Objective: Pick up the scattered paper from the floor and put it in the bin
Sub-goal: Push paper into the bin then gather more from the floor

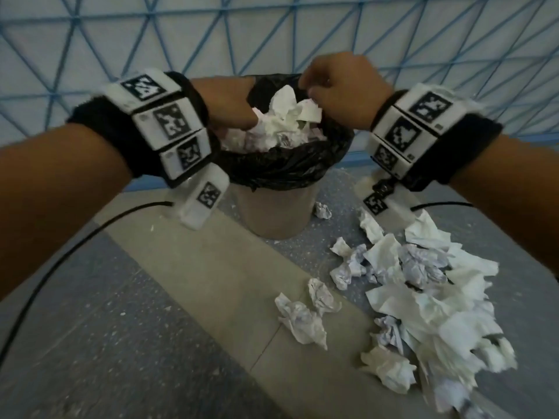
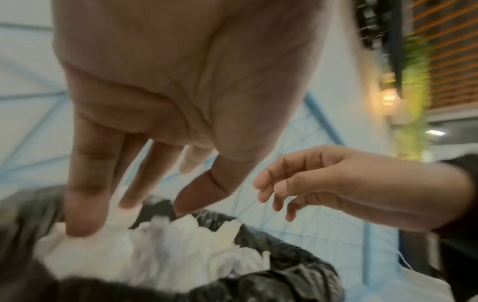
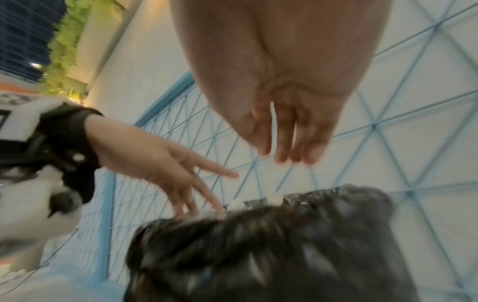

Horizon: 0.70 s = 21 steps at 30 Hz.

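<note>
A beige bin with a black liner stands ahead, heaped with crumpled white paper. My left hand is over the bin's left side. In the left wrist view its straight fingers press down on the binned paper. My right hand hovers above the bin's far right rim, its fingers relaxed and holding nothing. In the right wrist view the right hand hangs clear above the liner. A big pile of scattered paper lies on the floor to the right.
Two crumpled balls lie left of the pile, and a small one sits against the bin's base. A black cable runs across the floor on the left. A white wall with blue lattice stands close behind the bin.
</note>
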{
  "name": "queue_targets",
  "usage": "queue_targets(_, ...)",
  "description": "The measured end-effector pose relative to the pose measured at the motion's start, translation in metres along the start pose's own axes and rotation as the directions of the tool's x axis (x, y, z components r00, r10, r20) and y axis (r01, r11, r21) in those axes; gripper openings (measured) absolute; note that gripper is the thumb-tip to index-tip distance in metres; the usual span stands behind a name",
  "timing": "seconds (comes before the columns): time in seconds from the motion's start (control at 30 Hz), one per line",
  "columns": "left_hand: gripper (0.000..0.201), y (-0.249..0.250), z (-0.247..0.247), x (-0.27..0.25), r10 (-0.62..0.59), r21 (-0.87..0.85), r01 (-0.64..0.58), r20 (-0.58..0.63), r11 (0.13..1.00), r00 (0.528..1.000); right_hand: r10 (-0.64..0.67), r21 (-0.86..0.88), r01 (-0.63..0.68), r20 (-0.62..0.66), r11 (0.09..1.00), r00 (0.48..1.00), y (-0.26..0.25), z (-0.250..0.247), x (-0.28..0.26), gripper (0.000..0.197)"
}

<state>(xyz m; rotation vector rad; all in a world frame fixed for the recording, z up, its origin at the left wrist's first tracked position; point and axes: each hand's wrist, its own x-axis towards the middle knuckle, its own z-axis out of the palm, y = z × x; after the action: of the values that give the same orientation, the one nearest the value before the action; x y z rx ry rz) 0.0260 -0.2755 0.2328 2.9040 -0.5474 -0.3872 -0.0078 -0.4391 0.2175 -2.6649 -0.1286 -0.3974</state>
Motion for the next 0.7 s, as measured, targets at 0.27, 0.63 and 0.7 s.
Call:
queue_targets(0.27,0.044,0.017,0.097,-0.077,0.596,-0.049,-0.646,-0.338,0.762,0.728,0.029,0.030,-0.028,-0.026,0.999,0.999,0.086,0.056,-0.105,0.029)
queue_targets(0.63,0.097,0.040,0.292,-0.091,0.188,-0.054,-0.190,0.559,0.980,0.808,0.258,-0.399,0.176,0.813,0.900,0.523,0.124,0.158,-0.177,0.078)
queue_targets(0.7,0.087,0.044,0.305,-0.092,0.230,-0.046,-0.242,0.513,0.969,0.827,0.201,-0.361,0.194,0.807,0.912,0.556,0.121,0.162,-0.178,0.055)
